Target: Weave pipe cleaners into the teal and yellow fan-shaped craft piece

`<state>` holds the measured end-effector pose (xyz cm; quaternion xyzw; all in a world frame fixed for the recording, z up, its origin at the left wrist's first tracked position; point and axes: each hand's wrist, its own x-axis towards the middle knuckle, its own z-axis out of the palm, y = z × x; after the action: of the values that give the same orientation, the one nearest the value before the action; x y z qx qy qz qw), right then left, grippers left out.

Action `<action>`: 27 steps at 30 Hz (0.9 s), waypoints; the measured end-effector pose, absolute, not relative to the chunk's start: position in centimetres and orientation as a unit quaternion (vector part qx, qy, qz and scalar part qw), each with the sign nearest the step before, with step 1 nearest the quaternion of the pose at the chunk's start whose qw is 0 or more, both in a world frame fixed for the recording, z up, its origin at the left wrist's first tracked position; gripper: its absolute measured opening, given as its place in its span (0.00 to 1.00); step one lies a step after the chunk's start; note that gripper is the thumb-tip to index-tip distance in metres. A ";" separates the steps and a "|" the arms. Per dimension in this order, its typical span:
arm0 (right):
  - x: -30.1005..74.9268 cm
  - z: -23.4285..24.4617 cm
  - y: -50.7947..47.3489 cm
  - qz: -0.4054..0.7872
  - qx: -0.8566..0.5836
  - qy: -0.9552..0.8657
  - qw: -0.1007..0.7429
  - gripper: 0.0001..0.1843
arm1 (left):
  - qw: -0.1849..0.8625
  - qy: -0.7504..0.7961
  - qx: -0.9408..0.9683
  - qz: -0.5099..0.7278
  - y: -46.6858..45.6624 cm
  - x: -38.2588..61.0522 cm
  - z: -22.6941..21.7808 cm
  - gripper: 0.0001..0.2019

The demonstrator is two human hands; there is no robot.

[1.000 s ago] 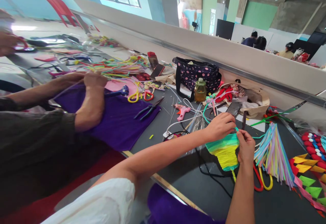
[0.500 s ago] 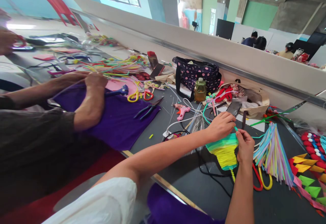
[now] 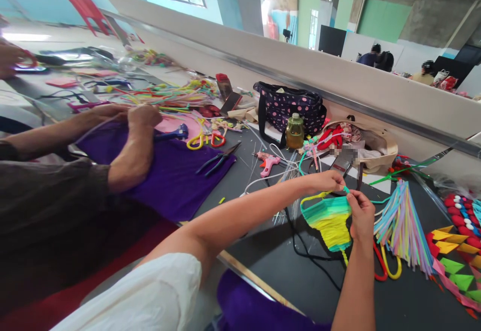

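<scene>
My left hand point(image 3: 330, 181) is closed in a pinch on one end of a short teal pipe cleaner point(image 3: 346, 189). Close beside it, my right hand point(image 3: 361, 213) pinches the same strand between thumb and finger. Below both hands hangs a yellow and teal piece of pipe cleaners laid side by side point(image 3: 333, 223), its right edge against my right hand. A yellow strand point(image 3: 314, 196) loops out at its upper left. A bundle of pastel pipe cleaners point(image 3: 404, 228) lies just right of my right hand.
Red and yellow scissor handles point(image 3: 393, 266) poke out under the bundle. A pink glue gun point(image 3: 268, 164), pliers point(image 3: 220, 159), a bottle point(image 3: 295, 131) and a dotted bag point(image 3: 291, 105) lie farther back. At left, another person's hands point(image 3: 141, 118) work over purple cloth point(image 3: 169, 180).
My left hand has turned and drawn slightly back to the left along the teal strand, showing a yellow loop beneath it. The right hand stays nearly in place.
</scene>
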<state>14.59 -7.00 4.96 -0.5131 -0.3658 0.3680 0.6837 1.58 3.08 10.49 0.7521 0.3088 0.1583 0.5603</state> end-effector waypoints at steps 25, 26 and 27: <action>14.4 4.2 -6.5 0.371 -0.520 -0.338 0.691 0.16 | -0.046 0.199 0.943 0.262 0.5 0.7 10.7 0.05; 14.4 4.2 -6.5 0.372 -0.521 -0.336 0.691 0.16 | -0.035 0.202 0.942 0.265 0.5 0.6 10.7 0.05; 14.4 4.3 -6.5 0.373 -0.520 -0.334 0.692 0.16 | -0.021 0.206 0.941 0.268 0.5 0.6 10.7 0.06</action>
<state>14.38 -6.53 4.27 -0.5205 -0.3342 0.3730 0.6916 0.62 0.50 10.68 0.9408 0.2063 0.2681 -0.0210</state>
